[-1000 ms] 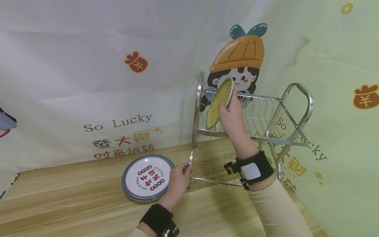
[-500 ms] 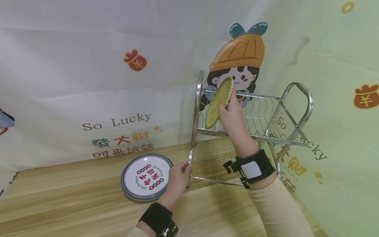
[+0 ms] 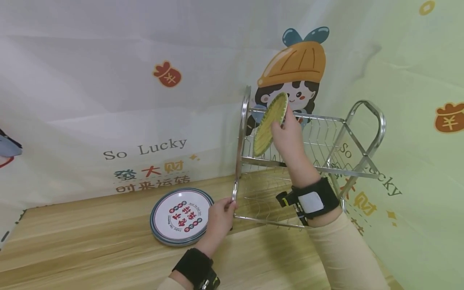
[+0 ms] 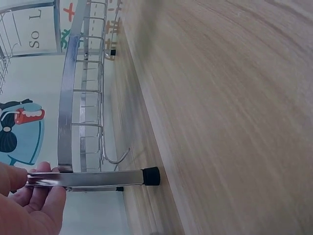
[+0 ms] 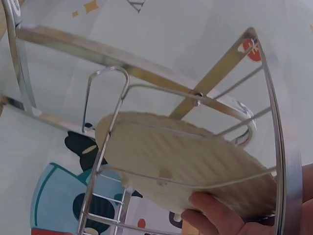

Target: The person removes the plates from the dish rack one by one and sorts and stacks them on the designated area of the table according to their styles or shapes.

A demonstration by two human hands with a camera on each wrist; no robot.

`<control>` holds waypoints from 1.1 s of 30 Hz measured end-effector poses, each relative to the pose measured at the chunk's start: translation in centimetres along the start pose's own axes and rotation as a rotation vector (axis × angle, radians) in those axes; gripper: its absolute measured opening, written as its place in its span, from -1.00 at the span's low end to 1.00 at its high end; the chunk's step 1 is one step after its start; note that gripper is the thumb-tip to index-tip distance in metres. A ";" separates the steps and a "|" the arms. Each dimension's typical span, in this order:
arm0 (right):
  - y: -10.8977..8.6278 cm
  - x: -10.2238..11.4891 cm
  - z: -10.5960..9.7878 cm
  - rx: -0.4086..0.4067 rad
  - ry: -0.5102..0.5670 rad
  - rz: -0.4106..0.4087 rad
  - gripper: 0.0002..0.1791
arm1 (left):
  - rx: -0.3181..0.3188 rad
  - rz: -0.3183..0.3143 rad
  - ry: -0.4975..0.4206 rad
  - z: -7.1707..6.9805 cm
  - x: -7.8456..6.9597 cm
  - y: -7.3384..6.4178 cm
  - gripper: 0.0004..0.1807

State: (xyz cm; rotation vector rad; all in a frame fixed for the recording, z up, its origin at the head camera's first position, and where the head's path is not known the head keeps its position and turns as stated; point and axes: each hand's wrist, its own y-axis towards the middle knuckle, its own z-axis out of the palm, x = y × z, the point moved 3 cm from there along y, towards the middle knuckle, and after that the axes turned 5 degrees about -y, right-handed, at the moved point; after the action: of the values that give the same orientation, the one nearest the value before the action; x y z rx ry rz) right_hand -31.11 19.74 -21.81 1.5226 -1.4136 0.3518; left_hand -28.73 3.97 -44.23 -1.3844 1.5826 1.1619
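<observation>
A yellow-green plate point(image 3: 268, 129) with a notched rim stands tilted on edge at the left end of the upper tier of a metal dish rack point(image 3: 261, 162). My right hand point(image 3: 291, 139) pinches the plate at its right side, thumb on the face toward me. From the right wrist view, the plate's pale side point(image 5: 146, 152) shows behind the wires, with fingertips point(image 5: 215, 210) against it. My left hand point(image 3: 219, 217) grips the rack's front left leg, low down. The left wrist view shows that leg point(image 4: 112, 178) pinched between thumb and fingers above its black foot.
Left of the rack, a stack of white plates point(image 3: 179, 217) with blue rims and red lettering lies on the wooden table point(image 3: 90, 241). A printed cloth backdrop point(image 3: 203, 60) rises close behind the rack and along its right. Something blue-grey point(image 3: 9, 145) shows at the left edge.
My right hand has shifted slightly to the right at the plate's edge, while the plate stays nearly in place. The left hand keeps its grip on the leg.
</observation>
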 end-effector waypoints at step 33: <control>-1.0 -2.4 -4.2 -0.250 0.488 0.239 -0.54 | 0.010 0.014 -0.006 -0.2 0.0 -0.1 -0.78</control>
State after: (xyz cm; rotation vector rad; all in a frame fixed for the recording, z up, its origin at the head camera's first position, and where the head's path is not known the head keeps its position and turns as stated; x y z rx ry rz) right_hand -29.26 24.29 -22.13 0.9804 -1.1934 0.6215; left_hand -28.66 3.80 -44.17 -1.3643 1.5936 1.1640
